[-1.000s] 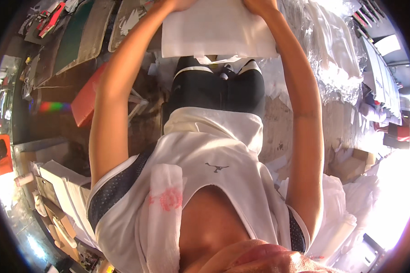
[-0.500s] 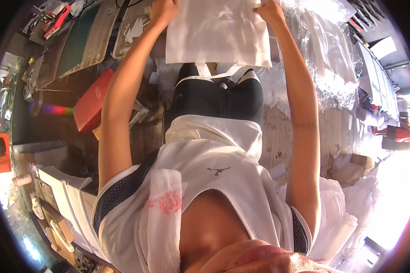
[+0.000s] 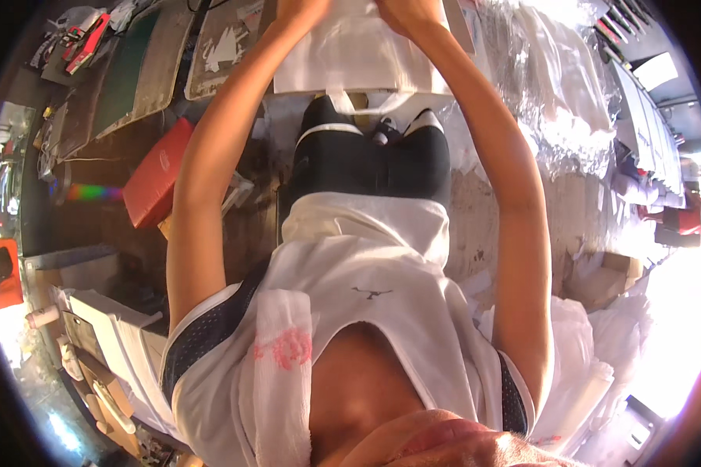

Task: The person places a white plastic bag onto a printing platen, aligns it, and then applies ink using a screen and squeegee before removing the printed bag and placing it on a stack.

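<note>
Both my arms reach forward to the top of the picture. My left hand [image 3: 300, 11] and my right hand [image 3: 407, 12] each grip the far edge of a white fabric piece [image 3: 350, 66] that lies spread over the work surface in front of my legs. The hands are close together near the middle of that edge. Their fingertips are cut off by the picture's rim. Two thin white straps hang from the near edge of the fabric.
A red flat box [image 3: 160, 175] lies left of my left arm. A green cutting mat [image 3: 132, 74] and a grey mat [image 3: 222, 43] sit at the upper left with small tools [image 3: 82, 43]. Clear plastic bags [image 3: 557, 117] are piled at right, white fabric [image 3: 592, 366] at lower right.
My hands have moved toward each other along the fabric's far edge; half a second ago they were at its two corners. The fabric now looks narrower at the top.
</note>
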### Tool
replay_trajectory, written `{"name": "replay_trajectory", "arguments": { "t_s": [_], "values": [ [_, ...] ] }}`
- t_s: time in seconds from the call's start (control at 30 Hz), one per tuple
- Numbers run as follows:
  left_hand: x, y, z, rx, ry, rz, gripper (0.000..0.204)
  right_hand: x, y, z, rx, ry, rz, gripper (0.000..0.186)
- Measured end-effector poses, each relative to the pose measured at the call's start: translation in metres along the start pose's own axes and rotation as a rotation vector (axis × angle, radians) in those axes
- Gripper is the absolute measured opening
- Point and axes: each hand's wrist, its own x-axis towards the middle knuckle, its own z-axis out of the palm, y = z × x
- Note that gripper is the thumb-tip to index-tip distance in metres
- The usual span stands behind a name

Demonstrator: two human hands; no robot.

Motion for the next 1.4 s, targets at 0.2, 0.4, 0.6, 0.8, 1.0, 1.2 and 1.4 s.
{"name": "replay_trajectory", "arguments": {
  "t_s": [0.2,0.4,0.6,0.8,1.0,1.2,1.4],
  "values": [
    [-0.016,0.008,0.027,0.065,-0.208,0.066,0.053,-0.009,0.011,0.036,-0.107,-0.017,-0.215,0.051],
    [-0.020,0.008,0.007,0.213,-0.421,0.150,0.050,-0.034,0.039,-0.016,-0.265,-0.218,0.002,0.060],
    [-0.018,-0.037,0.024,0.179,-0.235,0.146,0.066,-0.017,0.068,-0.039,-0.359,-0.225,0.211,0.052],
    [0.011,-0.010,0.046,0.173,-0.304,0.190,0.069,-0.078,0.151,-0.035,-0.134,-0.196,0.643,0.036],
    [0.002,0.078,0.040,-0.114,-0.459,0.219,0.051,-0.138,0.127,-0.003,-0.206,-0.229,0.750,0.063],
    [0.009,0.091,0.026,-0.032,-0.521,0.113,0.077,-0.122,0.146,-0.006,-0.138,-0.293,0.842,0.077],
    [0.009,0.077,0.040,0.170,-0.485,0.187,0.089,-0.108,0.171,-0.004,0.002,-0.350,0.964,0.042]
  ]
}}
